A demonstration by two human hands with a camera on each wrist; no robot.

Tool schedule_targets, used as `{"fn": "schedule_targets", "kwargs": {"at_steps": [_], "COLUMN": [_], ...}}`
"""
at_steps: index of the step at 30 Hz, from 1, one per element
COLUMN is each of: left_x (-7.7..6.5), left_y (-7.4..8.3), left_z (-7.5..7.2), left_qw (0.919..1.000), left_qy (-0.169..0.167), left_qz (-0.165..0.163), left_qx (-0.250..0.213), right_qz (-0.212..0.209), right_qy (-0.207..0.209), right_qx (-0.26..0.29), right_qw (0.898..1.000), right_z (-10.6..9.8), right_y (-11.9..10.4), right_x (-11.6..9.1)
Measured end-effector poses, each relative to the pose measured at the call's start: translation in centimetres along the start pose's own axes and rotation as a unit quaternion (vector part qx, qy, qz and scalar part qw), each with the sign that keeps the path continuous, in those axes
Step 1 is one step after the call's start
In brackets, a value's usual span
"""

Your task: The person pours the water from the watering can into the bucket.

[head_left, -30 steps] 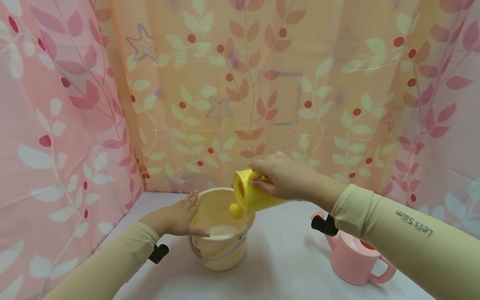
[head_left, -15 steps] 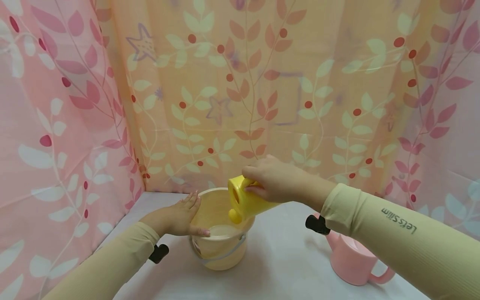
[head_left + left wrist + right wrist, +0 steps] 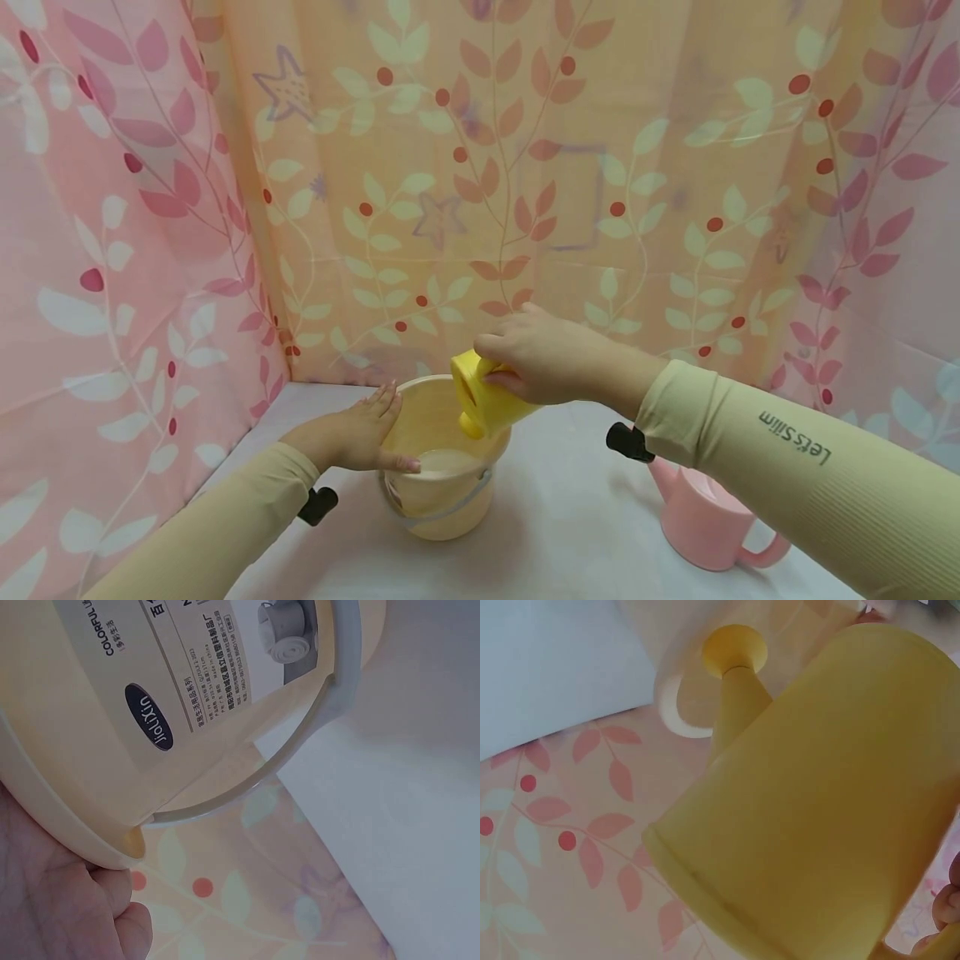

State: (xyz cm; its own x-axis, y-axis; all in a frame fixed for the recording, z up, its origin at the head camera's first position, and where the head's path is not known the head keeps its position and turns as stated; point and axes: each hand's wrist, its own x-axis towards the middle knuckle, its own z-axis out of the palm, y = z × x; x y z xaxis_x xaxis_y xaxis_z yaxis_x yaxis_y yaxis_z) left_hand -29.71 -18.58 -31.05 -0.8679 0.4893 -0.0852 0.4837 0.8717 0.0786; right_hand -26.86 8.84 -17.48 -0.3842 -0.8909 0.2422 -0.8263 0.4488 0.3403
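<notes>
Head view, clock positions about the cream bucket (image 3: 444, 494), which stands upright on the worktop (image 3: 577, 525). At nine o'clock, the left hand (image 3: 358, 431), fingers extended, rests on the rim. At two o'clock, the right hand (image 3: 543, 354), fingers curled round its handle, holds a yellow watering can (image 3: 501, 412) tilted, sprinkler head over the bucket. Just past three, well apart: a pink watering can (image 3: 705, 521).

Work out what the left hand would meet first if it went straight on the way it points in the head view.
The bucket: the left hand touches its rim, so going straight on should press against it at once. Beyond, the yellow watering can seems next in line, though depth is unclear.
</notes>
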Motion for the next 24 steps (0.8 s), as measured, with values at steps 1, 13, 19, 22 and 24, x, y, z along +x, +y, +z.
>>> {"fn": "schedule_targets", "kwargs": {"at_steps": [1, 13, 19, 22, 24], "left_x": [-0.01, -0.05, -0.11, -0.08, -0.05], "left_y": [0.01, 0.14, 0.23, 0.21, 0.19], "left_z": [-0.01, -0.2, -0.23, -0.18, -0.13], "left_qw": [1.0, 1.0, 1.0, 1.0, 1.0], "left_qy": [0.0, -0.005, 0.0, 0.001, 0.001], "left_qz": [0.0, -0.004, -0.001, 0.0, -0.001], "left_qx": [0.0, 0.003, 0.004, 0.005, 0.006], "right_qz": [-0.002, -0.015, -0.03, -0.031, -0.031], "right_qy": [0.0, -0.011, -0.006, -0.008, -0.01], "right_qx": [-0.001, -0.013, -0.026, -0.026, -0.027], "right_qw": [1.0, 1.0, 0.999, 0.999, 0.999], "right_z": [-0.03, -0.63, -0.72, -0.81, -0.88], "right_y": [0.0, 0.19, 0.28, 0.28, 0.28], "right_x": [0.02, 0.24, 0.25, 0.22, 0.19]}}
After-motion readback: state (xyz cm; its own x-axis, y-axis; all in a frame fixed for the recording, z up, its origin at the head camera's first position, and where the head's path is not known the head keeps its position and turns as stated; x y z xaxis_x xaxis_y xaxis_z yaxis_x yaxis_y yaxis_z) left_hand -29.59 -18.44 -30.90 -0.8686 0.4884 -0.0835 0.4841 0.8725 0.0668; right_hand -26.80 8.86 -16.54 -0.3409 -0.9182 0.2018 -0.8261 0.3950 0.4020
